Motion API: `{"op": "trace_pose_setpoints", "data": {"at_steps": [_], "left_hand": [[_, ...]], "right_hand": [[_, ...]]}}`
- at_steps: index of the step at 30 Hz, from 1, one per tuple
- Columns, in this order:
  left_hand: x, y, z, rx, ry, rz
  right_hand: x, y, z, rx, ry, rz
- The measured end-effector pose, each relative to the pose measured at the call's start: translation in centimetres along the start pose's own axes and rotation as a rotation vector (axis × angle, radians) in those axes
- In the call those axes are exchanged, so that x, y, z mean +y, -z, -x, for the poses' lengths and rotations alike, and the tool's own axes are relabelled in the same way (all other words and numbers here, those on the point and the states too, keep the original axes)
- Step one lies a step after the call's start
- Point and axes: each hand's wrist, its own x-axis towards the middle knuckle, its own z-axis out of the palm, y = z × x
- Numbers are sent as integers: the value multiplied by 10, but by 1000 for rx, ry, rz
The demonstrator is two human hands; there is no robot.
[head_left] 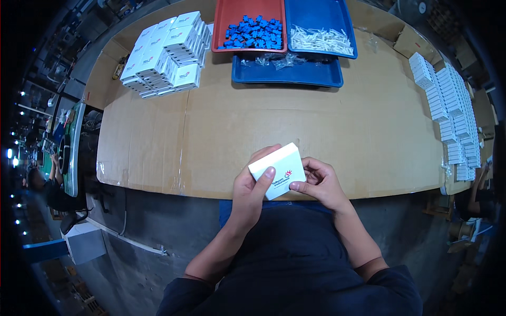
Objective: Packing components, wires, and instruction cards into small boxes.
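A small white square plastic box with a red emblem and dark print on its face is held tilted above the near edge of the table. My left hand grips it from the left side, the thumb lying across the printed face and the fingers behind. At the lower right corner, my right hand pinches the box, thumb on the face and curled fingers at its side edge. The underside of the box is hidden from view.
Stacked white boxes stand at the far left. A red tray holds blue parts, a blue tray white stick-like pieces. Another blue tray holds clear plastic bags. White stacks line the right. A person works at left.
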Motion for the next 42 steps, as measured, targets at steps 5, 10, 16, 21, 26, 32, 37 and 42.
{"op": "trace_pose_setpoints", "data": {"at_steps": [5,10,16,21,26,32,37,42], "left_hand": [[-12,12,-9,98,-194,-138],[-9,12,-9,-74,-242,-390],[-20,7,-5,-63,-163,-105],[-5,4,-4,-159,-219,-242],[-5,3,2,-201,-201,-213],[-8,4,2,-219,-268,-215],[-7,4,3,-232,-264,-220],[-7,7,2,-255,-283,-232]], "right_hand": [[-8,5,-6,122,209,84],[-11,1,-4,192,299,149],[-4,6,-2,153,215,-76],[-7,6,7,103,223,30],[-5,4,8,90,310,139],[-8,6,8,80,307,151],[-8,6,8,73,323,164],[-11,4,8,63,338,179]]}}
